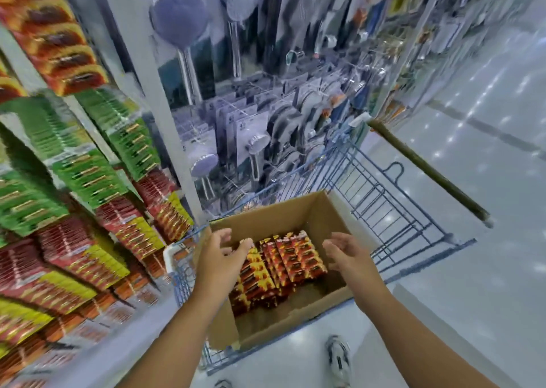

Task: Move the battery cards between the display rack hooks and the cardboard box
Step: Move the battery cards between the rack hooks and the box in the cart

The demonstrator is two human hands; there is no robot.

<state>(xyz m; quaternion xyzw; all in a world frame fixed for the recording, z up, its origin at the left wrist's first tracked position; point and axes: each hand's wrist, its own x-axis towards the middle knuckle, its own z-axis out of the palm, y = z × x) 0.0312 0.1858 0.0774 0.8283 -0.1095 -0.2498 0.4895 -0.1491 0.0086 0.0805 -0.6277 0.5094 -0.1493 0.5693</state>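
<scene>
hovering: left hand and right hand, both over the cardboard box, fingers relaxed, holding nothing
battery cards: stacked in rows inside the box
box: sitting in blue wire cart
display rack: at 9 o'clock, hung full with cards

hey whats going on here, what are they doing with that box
A person is stocking battery cards in a shop aisle. Both hands, left hand and right hand, hover open and empty over the cardboard box, which sits in a blue wire cart and holds rows of red and yellow battery cards. More cards hang on the display rack to the left.
</scene>
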